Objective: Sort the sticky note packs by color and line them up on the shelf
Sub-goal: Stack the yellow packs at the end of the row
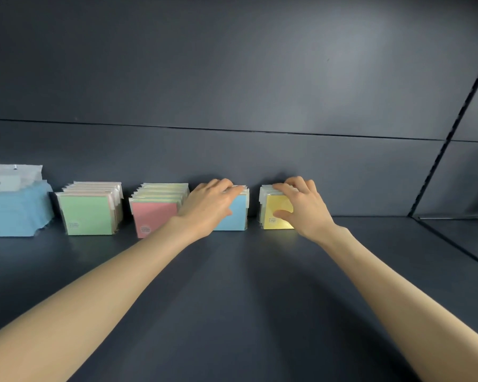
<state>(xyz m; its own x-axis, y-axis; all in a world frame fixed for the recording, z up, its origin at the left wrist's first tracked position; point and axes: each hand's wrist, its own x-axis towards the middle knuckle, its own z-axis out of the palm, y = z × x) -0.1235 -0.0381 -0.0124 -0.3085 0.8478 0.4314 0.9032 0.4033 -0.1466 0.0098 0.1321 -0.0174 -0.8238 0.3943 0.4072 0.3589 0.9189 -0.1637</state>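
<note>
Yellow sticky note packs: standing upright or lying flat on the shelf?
Upright: the yellow sticky note packs stand on edge, faces forward, one behind another, right hand gripping them.

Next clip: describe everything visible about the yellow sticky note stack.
The yellow stack is several square packs in clear glossy wrap, standing upright one behind another, front face with small dark print at its lower left. It stands on the dark shelf near the back panel, rightmost in the line, apart from the blue stack. The right hand holds it, fingers curled over the top, thumb on the front.
</note>
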